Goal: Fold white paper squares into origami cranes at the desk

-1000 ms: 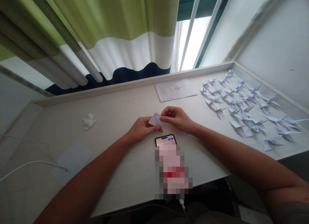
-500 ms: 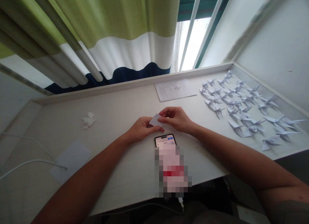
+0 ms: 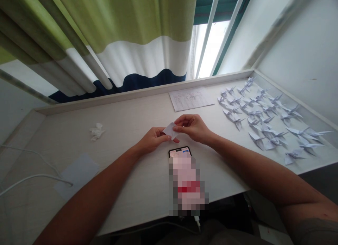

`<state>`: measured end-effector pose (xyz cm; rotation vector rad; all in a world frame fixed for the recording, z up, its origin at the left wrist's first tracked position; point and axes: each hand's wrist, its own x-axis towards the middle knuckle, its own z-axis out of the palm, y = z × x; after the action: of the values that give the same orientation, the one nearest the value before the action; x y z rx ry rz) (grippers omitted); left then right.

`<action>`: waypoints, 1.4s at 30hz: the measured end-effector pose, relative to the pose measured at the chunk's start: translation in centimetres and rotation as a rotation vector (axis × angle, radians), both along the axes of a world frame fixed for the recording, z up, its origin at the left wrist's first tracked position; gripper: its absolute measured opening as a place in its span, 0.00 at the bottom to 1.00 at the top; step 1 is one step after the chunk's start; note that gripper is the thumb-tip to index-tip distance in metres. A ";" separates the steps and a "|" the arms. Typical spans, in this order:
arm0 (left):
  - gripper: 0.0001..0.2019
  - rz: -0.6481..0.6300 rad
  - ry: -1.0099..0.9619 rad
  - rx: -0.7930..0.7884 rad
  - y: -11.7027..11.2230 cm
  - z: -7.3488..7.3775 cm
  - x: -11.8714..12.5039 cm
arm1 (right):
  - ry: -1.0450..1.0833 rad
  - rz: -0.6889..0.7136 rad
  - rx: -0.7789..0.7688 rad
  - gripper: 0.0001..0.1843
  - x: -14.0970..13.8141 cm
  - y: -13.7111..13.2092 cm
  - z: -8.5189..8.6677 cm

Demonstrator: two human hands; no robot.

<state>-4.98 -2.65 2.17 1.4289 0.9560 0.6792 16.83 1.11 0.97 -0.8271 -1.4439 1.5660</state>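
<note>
A small folded piece of white paper (image 3: 170, 130) is held just above the white desk (image 3: 126, 125), at its middle. My left hand (image 3: 152, 140) pinches the paper's lower left edge with fingers closed. From the right, my right hand (image 3: 192, 128) grips its right corner, fingers curled. Directly below the hands a phone (image 3: 180, 152) lies on the desk with its screen lit.
Several folded paper cranes (image 3: 264, 114) are spread over the desk's right side. A printed sheet (image 3: 190, 98) lies at the back, a crumpled paper bit (image 3: 97, 131) at the left, a blank white sheet (image 3: 77, 174) and white cables (image 3: 31, 178) at the near left. Curtains hang behind.
Both hands have shifted slightly upward with the paper, and the paper has turned a little between the fingers. Nothing else on the desk moved.
</note>
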 end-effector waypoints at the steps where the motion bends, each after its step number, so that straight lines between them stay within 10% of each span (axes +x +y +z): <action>1: 0.19 0.005 0.010 0.017 0.0 0.0 0.0 | 0.001 0.002 0.000 0.18 0.0 0.0 0.0; 28: 0.15 0.004 -0.075 0.063 0.3 -1.2 0.3 | -0.152 0.219 0.066 0.19 0.5 -0.3 0.1; 42: 0.14 0.046 -0.045 0.061 0.2 -1.0 0.2 | 0.011 0.295 -0.150 0.14 1.2 0.6 0.3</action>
<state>-4.76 -2.47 1.18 1.4425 0.9431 0.7771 18.04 1.69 1.23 -0.7128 -1.5061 1.9161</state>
